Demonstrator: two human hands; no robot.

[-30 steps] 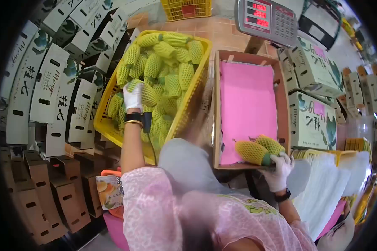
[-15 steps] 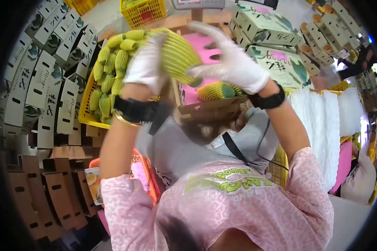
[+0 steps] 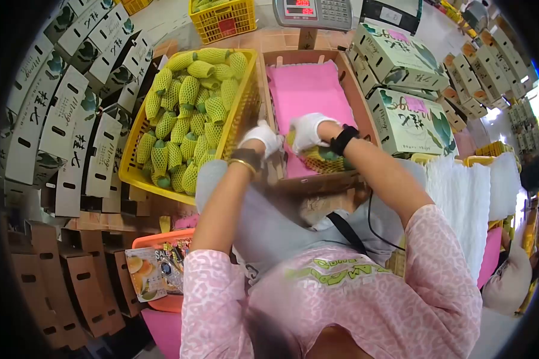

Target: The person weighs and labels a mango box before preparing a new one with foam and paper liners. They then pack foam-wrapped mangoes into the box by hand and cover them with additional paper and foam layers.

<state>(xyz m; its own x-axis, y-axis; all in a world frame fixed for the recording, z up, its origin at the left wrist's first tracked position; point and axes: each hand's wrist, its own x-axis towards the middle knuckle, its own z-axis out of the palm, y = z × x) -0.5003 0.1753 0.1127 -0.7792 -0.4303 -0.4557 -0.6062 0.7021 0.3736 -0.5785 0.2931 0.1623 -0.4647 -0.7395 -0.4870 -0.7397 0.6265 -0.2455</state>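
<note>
Mango (image 3: 291, 138) lowered into box (image 3: 356, 90), beneath clasping right fingers (image 3: 302, 142), left fingers (image 3: 273, 142), state unclear

1 head-worn view, forward and down from close above

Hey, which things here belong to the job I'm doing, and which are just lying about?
Part of the job, it seems:
oval fruits in yellow netting
rectangular yellow plastic crate holding many
open brown cardboard box holding others
flat pink sheet lining it
perhaps the grey digital scale with red digits

Apparently just lying about:
orange plastic basket
white packet with orange fruit print
</note>
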